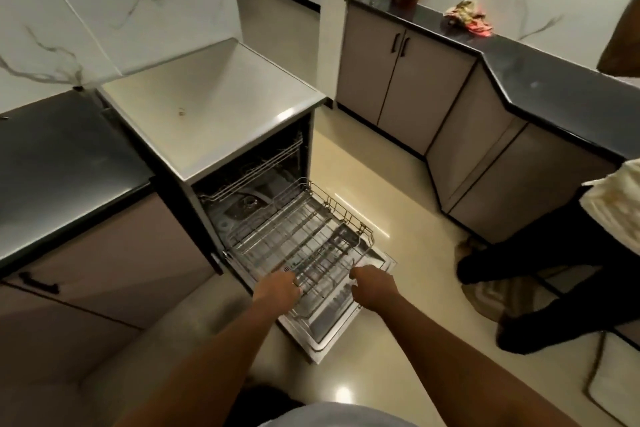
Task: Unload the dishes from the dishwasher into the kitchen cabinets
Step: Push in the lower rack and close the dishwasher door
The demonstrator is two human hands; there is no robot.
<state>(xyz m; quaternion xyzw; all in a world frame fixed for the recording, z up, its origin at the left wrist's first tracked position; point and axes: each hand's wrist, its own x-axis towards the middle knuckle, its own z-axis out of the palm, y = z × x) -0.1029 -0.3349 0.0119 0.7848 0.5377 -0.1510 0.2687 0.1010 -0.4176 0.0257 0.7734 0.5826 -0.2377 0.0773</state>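
The dishwasher (214,107) stands open in the middle, its door (325,333) folded down flat. The lower wire rack (311,236) is slid out over the door and holds no dishes that I can see. My left hand (277,291) grips the rack's front rim at its left side. My right hand (374,288) is closed on the same rim further right. An upper rack (256,166) stays inside the machine, and it too looks bare.
Taupe base cabinets (408,80) with black handles run under a dark counter (540,80) at the right. Another person's legs (540,274) stand at the right on a mat. A dark counter (62,163) and cabinet sit left of the dishwasher.
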